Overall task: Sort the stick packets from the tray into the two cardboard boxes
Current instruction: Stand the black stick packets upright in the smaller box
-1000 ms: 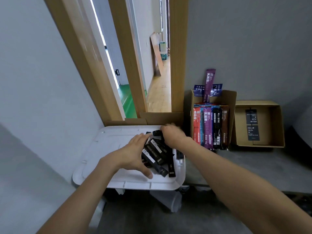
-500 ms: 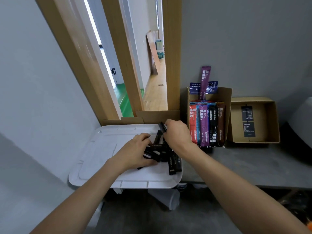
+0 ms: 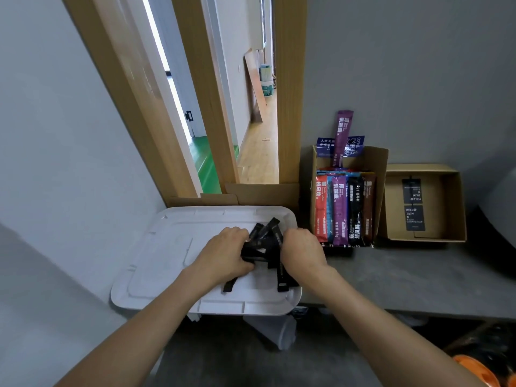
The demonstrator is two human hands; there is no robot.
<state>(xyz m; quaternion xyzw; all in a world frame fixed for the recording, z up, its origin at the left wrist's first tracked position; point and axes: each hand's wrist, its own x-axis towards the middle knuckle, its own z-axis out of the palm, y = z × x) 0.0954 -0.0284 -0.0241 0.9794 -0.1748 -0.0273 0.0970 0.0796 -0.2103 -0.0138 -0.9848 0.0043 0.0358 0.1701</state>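
Progress looks late-stage: coloured packets (image 3: 339, 210) fill the left box (image 3: 380, 163); right box (image 3: 455, 205) holds two dark pieces (image 3: 414, 216). Left hand (image 3: 223, 255) and right hand (image 3: 303, 254) have fingers (image 3: 238, 236) curled round the last black packets (image 3: 264, 241) on the tray (image 3: 167, 252).

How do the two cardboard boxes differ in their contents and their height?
The left box is packed with upright coloured stick packets; the right box holds only two flat black items. The left box's walls rise higher than the right box's. Both are open brown cardboard.

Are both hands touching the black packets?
Touching. The head view shows the left hand and right hand gripping the black packets from either side.
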